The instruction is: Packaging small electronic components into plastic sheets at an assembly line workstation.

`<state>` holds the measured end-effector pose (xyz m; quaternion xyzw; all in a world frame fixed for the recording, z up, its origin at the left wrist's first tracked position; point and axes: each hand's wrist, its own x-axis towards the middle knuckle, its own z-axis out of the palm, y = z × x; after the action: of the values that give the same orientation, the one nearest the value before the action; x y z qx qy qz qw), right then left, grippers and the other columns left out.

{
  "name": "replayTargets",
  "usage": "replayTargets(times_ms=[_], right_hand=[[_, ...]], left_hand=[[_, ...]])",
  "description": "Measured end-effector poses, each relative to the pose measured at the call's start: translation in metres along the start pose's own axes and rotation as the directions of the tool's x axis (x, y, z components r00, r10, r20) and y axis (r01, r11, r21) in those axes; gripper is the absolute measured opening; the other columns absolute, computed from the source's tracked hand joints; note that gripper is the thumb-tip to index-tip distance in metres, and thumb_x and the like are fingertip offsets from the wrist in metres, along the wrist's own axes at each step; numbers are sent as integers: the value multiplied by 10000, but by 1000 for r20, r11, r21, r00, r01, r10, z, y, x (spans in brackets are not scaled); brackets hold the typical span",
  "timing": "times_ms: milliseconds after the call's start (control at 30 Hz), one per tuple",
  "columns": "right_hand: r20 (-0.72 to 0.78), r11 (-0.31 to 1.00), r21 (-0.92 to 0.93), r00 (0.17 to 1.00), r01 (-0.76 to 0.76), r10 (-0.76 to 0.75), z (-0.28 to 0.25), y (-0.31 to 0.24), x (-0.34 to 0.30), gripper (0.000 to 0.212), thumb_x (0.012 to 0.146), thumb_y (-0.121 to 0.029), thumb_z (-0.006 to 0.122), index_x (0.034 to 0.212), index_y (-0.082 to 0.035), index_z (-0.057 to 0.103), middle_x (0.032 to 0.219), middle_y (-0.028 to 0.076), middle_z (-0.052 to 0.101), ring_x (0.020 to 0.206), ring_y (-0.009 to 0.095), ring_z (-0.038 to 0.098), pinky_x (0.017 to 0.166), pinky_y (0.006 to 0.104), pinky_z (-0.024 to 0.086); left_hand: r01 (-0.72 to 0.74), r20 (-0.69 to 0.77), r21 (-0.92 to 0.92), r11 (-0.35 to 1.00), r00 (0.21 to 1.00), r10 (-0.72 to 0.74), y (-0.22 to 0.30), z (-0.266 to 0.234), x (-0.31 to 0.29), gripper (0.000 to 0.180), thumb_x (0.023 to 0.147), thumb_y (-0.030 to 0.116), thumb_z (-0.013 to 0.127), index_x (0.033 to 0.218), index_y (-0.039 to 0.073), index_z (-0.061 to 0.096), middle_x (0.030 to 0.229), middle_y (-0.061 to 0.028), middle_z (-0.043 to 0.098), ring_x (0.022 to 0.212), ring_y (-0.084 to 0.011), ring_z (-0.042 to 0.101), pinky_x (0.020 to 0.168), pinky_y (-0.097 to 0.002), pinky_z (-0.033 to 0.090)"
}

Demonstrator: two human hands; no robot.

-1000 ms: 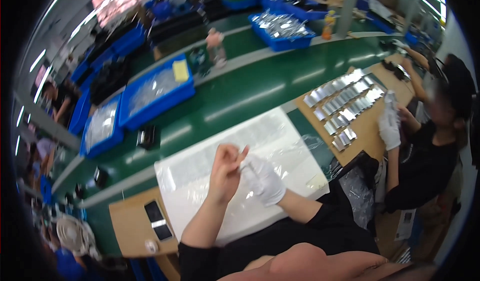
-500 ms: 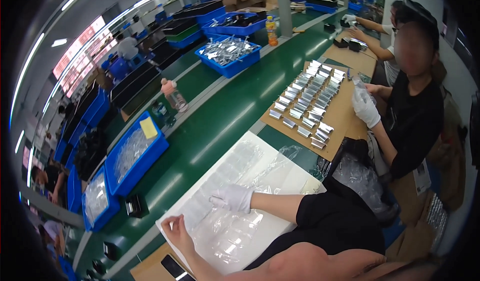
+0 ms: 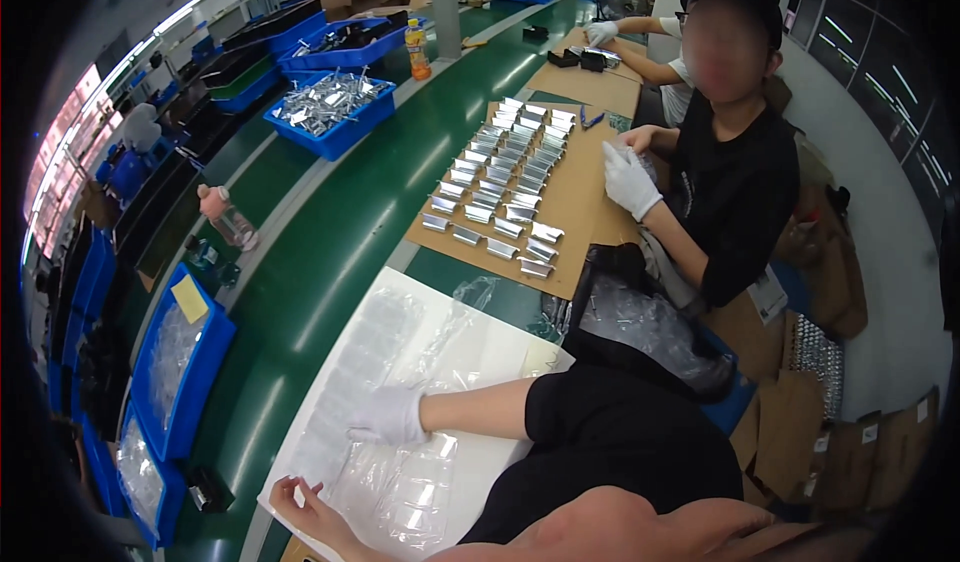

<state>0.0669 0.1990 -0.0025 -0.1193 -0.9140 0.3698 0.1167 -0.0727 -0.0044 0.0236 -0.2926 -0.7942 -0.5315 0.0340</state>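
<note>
My right hand (image 3: 388, 417), in a white glove, lies on clear plastic bags on a white sheet (image 3: 400, 292). Its fingers stretch out across the film. A row of clear bags (image 3: 345, 387) runs along the sheet's left side, beyond the glove. More shiny clear bags (image 3: 405, 482) are spread between my hands. My bare left hand (image 3: 305, 514) hovers near the sheet's lower left edge. Its fingers bend loosely and stand apart, with nothing visible in them.
A cardboard sheet (image 3: 570, 257) holds rows of bent metal pieces (image 3: 490, 182). A co-worker's gloved hand (image 3: 630, 184) handles clear plastic at right. Blue bins (image 3: 215, 337) of clear bags stand left; another bin (image 3: 325, 140) has metal parts. A black-lined container (image 3: 640, 332) sits beside my right arm.
The whole view has swung to the right, so the bench things sit farther left and the co-worker shows more. My gloved hand stays on the bags; my left hand stays by the sheet's edge.
</note>
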Motion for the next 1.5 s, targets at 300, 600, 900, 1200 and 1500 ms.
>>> replayTargets(times_ms=[300, 600, 900, 1200, 1500], right_hand=[[-83, 998, -7, 995, 61, -61, 14, 7, 1, 360, 1011, -366, 497, 1018, -58, 684, 996, 197, 709, 802, 419, 647, 778, 458, 538], [-75, 999, -46, 997, 18, -21, 21, 10, 7, 366, 998, -341, 503, 972, -37, 704, 954, 202, 716, 776, 428, 643, 748, 462, 544], [-94, 998, -36, 994, 44, -47, 14, 5, 2, 374, 1003, -336, 495, 945, -32, 706, 908, 201, 718, 751, 420, 640, 731, 465, 538], [-84, 998, -51, 996, 28, -32, 10, 1, 3, 370, 1004, -338, 499, 959, -33, 703, 900, 196, 717, 735, 418, 639, 720, 456, 541], [-36, 997, -53, 998, 59, -61, 8, 3, 4, 354, 1002, -323, 504, 965, -26, 693, 906, 190, 712, 740, 420, 641, 723, 456, 541]], left_hand=[[-74, 92, 43, 996, 993, 70, -13, 0, -3, 169, 1007, 50, 579, 1174, 75, 570, 1160, -79, 553, 986, -192, 573, 676, -271, 575], [-270, 152, 248, 930, 959, 238, -77, -2, 12, 309, 1005, 79, 596, 1306, 108, 536, 1120, -67, 556, 799, -154, 596, 631, -237, 490], [160, 180, 135, 978, 967, -182, -43, -2, 5, 281, 1048, 187, 571, 1326, 168, 536, 877, -18, 583, 545, -93, 493, 495, -210, 351], [148, 111, -34, 988, 984, -143, -50, -1, 2, 278, 1062, 266, 561, 1323, 176, 533, 665, 20, 500, 542, -63, 437, 469, -203, 308], [-9, 89, -6, 1000, 996, 10, -74, 5, 2, 213, 1077, 253, 514, 1261, 167, 576, 648, 25, 469, 551, -65, 407, 501, -214, 308]])
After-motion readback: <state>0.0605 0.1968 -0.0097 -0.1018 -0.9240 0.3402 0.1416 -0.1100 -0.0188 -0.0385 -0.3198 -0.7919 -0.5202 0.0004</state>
